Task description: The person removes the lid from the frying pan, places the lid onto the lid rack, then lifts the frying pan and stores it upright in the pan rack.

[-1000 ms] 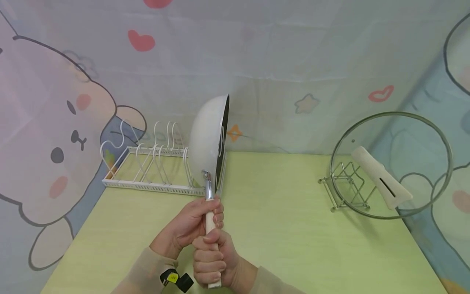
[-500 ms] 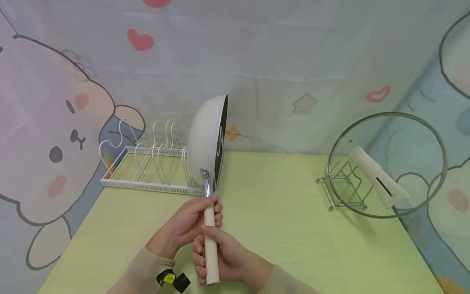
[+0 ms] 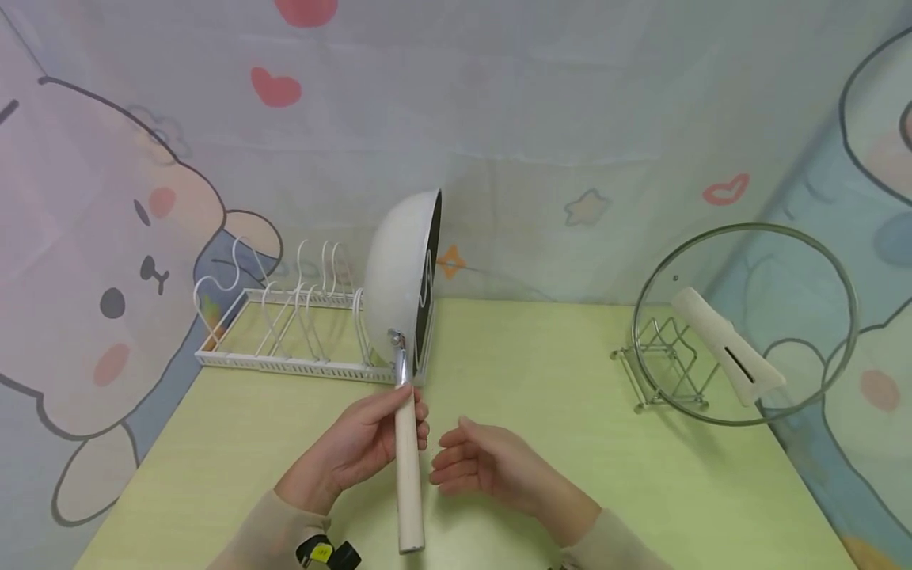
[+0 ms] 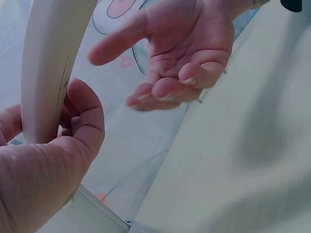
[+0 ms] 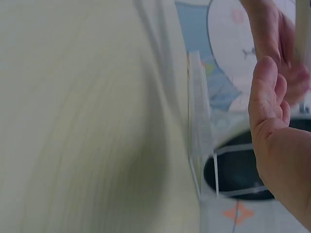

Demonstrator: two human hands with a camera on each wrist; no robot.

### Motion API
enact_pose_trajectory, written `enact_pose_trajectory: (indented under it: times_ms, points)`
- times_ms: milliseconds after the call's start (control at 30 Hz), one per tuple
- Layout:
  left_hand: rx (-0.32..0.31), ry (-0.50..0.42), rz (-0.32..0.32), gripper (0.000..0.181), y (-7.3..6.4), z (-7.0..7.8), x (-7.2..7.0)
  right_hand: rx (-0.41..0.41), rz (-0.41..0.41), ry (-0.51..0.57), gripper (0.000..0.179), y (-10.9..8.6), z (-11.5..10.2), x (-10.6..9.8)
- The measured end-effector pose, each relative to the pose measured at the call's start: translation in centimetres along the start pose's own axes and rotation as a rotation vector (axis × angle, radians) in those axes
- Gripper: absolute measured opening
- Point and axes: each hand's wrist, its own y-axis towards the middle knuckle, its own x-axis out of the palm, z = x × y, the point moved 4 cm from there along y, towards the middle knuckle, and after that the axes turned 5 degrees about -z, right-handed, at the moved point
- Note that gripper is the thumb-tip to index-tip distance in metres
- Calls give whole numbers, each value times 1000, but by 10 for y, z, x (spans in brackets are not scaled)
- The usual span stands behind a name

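A white frying pan (image 3: pixel 396 277) with a dark inside stands on edge in the right end of a white wire rack (image 3: pixel 285 366). Its cream handle (image 3: pixel 409 491) points toward me. My left hand (image 3: pixel 359 443) grips that handle close to its metal neck, thumb on top and fingers curled round the far side. To the right of the handle, apart from it, my right hand (image 3: pixel 495 467) holds nothing. Its fingers are relaxed and slightly bent, and in the left wrist view the palm of the right hand (image 4: pixel 189 53) faces the handle (image 4: pixel 53 68).
On the right, a glass lid (image 3: pixel 851 317) with a cream grip (image 3: pixel 727 344) leans upright in a small metal wire stand (image 3: pixel 641 384). A printed cloth (image 3: pixel 541 103) hangs behind the light green table (image 3: pixel 556 380).
My right hand has let go of the pan handle's lower end and moved off to the right, its fingers loosening. My left hand keeps its hold, and the pan stays in the rack.
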Motion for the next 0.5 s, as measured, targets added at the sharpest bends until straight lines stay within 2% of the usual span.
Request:
enact_pose_trajectory:
  times_ms: [133, 233, 367, 500]
  points:
    - [-4, 2, 6, 27, -5, -2, -3, -18, 99, -10, 40, -26, -9, -33]
    - [1, 16, -3, 30, -10, -4, -5, -30, 176, -60, 48, -48, -16, -54]
    - [19, 44, -36, 31, -18, -6, -10, -28, 303, -199, 69, -75, -21, -78]
    - [32, 90, -58, 37, -23, -5, -16, -22, 434, -351, 70, -97, -23, -97]
